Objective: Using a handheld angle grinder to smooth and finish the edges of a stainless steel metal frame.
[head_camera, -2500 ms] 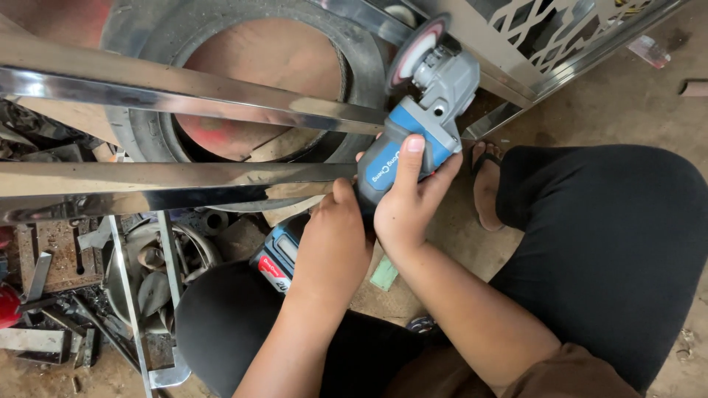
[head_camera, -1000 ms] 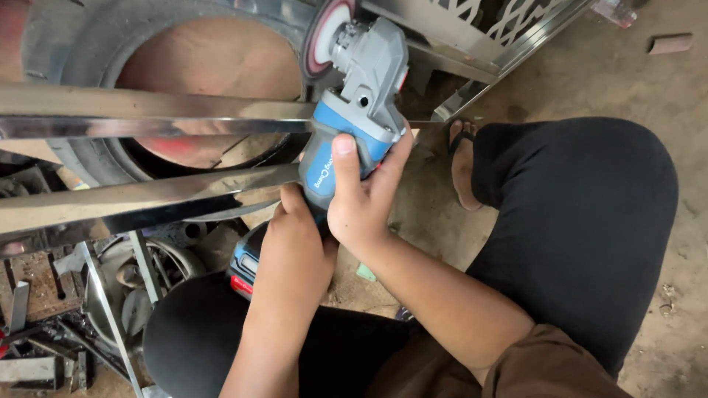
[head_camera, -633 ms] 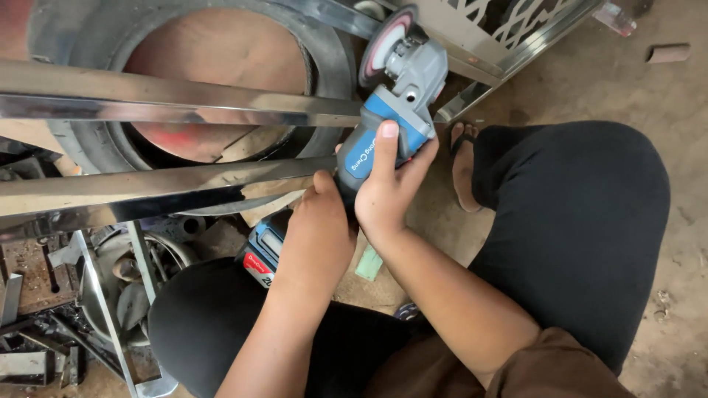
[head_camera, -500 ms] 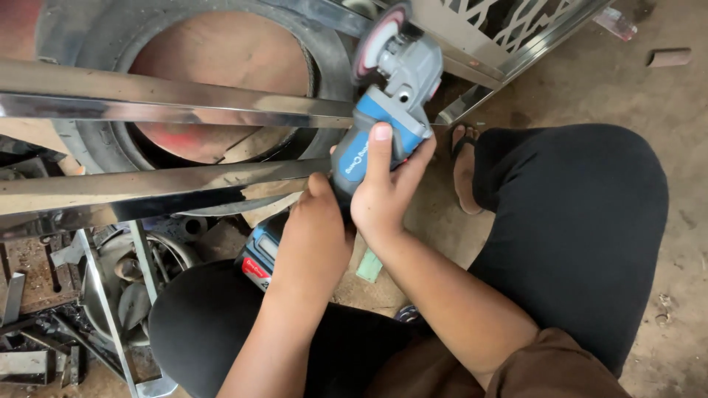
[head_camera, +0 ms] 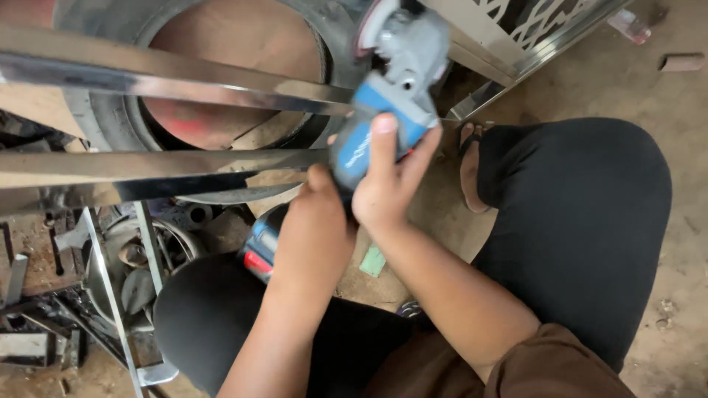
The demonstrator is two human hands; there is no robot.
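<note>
Above lap, over dirt floor [head_camera: 686,243]: blue-grey angle grinder [head_camera: 387,110] held by both hands; right hand [head_camera: 387,191] wrapped round body, left hand [head_camera: 313,232] clasping rear; disc beside upper steel bar [head_camera: 169,77], tyre [head_camera: 110,125] behind

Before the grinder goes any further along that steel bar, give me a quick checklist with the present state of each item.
1. Both hands on the tool: ok. The right hand wraps the blue body of the angle grinder; the left hand grips its rear end.
2. Disc clear of fingers: ok, it sits at the far end of the tool.
3. Disc touching the upper steel bar: cannot tell, blurred.
4. Gloves: not ok, both hands are bare.
5. Foot protection: not ok, it looks bare or in an open sandal, close to the work.
6. Disc spinning: cannot tell.
</note>
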